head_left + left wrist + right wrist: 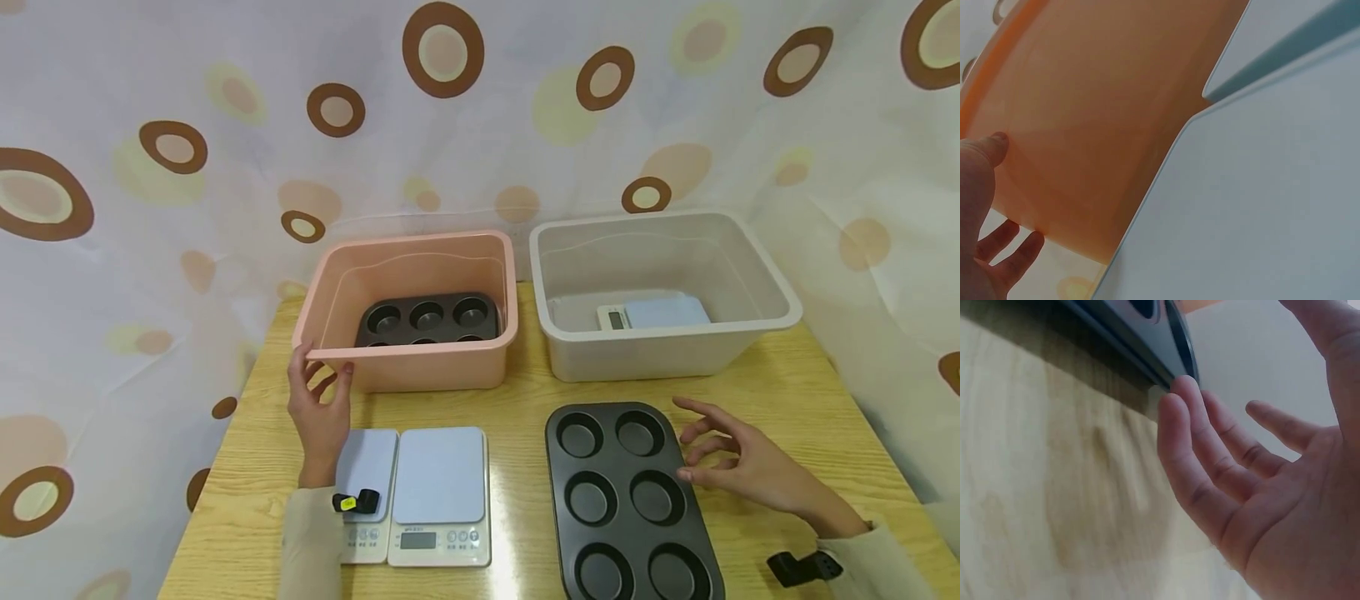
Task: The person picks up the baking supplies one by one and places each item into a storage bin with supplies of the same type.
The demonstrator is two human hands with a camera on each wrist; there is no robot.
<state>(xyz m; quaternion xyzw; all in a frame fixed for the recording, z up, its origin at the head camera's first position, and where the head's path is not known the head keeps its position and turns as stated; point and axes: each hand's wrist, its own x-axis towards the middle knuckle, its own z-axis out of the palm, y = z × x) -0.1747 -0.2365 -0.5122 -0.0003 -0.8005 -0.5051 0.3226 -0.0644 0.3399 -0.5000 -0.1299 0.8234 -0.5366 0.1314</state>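
Observation:
At the front left corner of a pink plastic bin [420, 367], my left hand [321, 417] grips the rim, its thumb [999, 147] on the front wall and its fingers around the left side. Inside this bin lies a dark six-cup muffin tin [448, 310], its near part hidden by the front wall. My right hand [738, 467] holds nothing, its fingers loosely bent beside the right edge of a second dark muffin tin [617, 454] on the table. In the right wrist view the fingertips [1174, 412] overlap that tin's edge.
Two kitchen scales stand side by side near the left forearm: one [440, 475] in full view, the other [371, 454] partly covered by the wrist. A light grey bin [622, 358] at back right holds another scale [663, 311]. Patterned sheeting [480, 133] rises behind the wooden table [517, 400].

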